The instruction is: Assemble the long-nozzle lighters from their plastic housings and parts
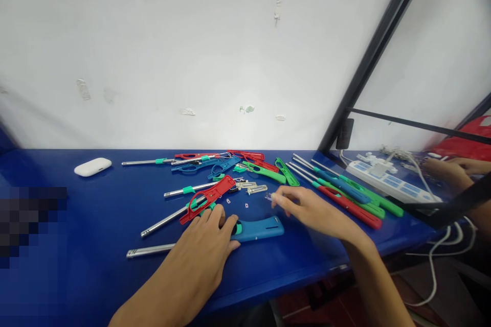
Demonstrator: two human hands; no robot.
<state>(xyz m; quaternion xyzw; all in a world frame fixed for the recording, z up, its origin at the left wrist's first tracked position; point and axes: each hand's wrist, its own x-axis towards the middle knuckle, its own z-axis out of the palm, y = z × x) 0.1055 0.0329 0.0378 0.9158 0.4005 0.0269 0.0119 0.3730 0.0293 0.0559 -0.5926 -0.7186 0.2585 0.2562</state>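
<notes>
A blue long-nosed gas lighter (258, 230) with a metal tube lies on the blue table, its tube pointing left. My left hand (205, 245) is closed over the lighter's middle near the green trigger and hides part of it. To the right of the handle, my right hand (297, 204) pinches a small clear plastic piece (268, 196) just above the table. Two tiny pale pieces (246, 205) lie between my hands. Close behind my left hand is a red lighter handle shell (209, 198), resting over metal tubes with green parts.
Several red, blue and green lighter parts (226, 164) are spread along the back. Lighters with red and green handles (351, 207) lie at the right, near a white power strip (391, 181) and black frame. A white case (93, 167) sits at the left. Another person's arm (447, 176) shows far right.
</notes>
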